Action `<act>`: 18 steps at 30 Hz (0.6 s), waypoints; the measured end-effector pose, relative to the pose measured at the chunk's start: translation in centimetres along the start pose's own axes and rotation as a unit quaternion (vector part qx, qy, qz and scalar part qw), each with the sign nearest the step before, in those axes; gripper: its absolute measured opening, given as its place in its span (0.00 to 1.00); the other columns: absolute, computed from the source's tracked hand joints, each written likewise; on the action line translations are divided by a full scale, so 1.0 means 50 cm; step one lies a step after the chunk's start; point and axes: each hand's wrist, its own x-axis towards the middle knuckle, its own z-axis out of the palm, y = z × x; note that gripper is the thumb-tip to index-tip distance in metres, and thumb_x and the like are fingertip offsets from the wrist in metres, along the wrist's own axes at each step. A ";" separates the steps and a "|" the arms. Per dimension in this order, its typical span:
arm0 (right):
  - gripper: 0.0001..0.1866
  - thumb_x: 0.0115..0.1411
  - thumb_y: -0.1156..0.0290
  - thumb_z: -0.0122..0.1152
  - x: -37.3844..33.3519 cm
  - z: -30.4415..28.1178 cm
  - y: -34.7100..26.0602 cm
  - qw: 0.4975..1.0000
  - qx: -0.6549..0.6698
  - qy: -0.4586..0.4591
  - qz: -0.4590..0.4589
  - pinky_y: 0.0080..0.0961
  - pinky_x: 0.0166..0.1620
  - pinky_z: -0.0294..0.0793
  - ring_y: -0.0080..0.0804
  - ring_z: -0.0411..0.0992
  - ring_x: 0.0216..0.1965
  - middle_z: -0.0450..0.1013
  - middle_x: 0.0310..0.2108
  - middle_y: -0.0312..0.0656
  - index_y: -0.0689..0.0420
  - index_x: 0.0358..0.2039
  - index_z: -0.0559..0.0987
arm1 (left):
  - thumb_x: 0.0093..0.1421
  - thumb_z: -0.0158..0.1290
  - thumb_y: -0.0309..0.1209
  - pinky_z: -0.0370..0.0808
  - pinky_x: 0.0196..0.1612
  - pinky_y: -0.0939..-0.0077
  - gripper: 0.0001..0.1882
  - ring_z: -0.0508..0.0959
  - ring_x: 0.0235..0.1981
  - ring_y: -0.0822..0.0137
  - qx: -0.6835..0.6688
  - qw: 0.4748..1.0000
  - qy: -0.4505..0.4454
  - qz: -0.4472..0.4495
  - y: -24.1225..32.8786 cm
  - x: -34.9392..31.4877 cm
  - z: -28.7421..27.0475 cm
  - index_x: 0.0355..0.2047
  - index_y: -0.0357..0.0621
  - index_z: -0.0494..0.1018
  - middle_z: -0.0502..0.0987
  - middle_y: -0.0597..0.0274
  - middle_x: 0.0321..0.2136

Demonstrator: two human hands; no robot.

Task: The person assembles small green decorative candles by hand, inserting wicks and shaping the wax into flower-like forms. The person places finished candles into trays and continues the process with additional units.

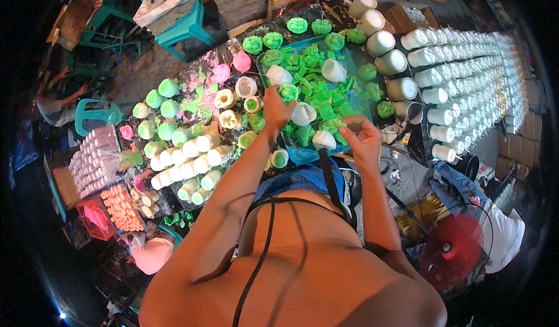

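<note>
My left hand (pixel 278 110) is closed around a green, flower-shaped moulded piece (pixel 288 92) over the blue tray (pixel 301 154). Across from it, my right hand (pixel 362 139) has its thumb and fingertips pinched at a light green piece (pixel 331 125) by the tray's right side; the fingers partly hide their grip. Many green chunks (pixel 320 98) lie loose in the tray. Among them sit several white cup-like moulds, one (pixel 304 114) between my hands and another (pixel 324 140) at the near edge.
Beyond the tray stand green ribbed pieces (pixel 297 25). White cylinders (pixel 445 85) with thin strings fill the right side. To the left are cream moulds (pixel 192 157), pink pieces (pixel 221 73) and pale pink cylinders (pixel 96 155). A red fan (pixel 448 247) and a person in white (pixel 505 239) are at the lower right.
</note>
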 end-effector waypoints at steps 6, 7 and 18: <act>0.09 0.63 0.75 0.67 -0.017 -0.010 0.013 0.982 0.175 0.018 0.074 0.22 0.45 0.73 0.22 0.74 0.39 0.78 0.39 0.36 0.61 0.43 0.80 | 0.48 0.71 0.31 0.72 0.57 0.55 0.37 0.73 0.55 0.43 0.002 0.998 -0.016 0.061 -0.033 0.011 -0.015 0.57 0.40 0.66 0.71 0.45 0.52; 0.09 0.64 0.74 0.66 -0.019 -0.010 0.016 0.971 0.222 0.012 0.091 0.23 0.45 0.74 0.23 0.75 0.39 0.78 0.38 0.36 0.61 0.43 0.80 | 0.48 0.71 0.31 0.72 0.56 0.54 0.38 0.72 0.55 0.43 0.005 0.998 -0.029 0.061 -0.038 0.010 -0.017 0.57 0.41 0.66 0.71 0.45 0.52; 0.19 0.69 0.70 0.60 -0.029 0.028 -0.043 0.884 0.445 -0.063 0.130 0.33 0.45 0.73 0.28 0.74 0.39 0.76 0.41 0.37 0.58 0.59 0.76 | 0.48 0.70 0.28 0.74 0.55 0.53 0.37 0.73 0.54 0.41 0.076 0.989 -0.058 0.113 -0.003 0.004 -0.053 0.58 0.44 0.65 0.70 0.46 0.51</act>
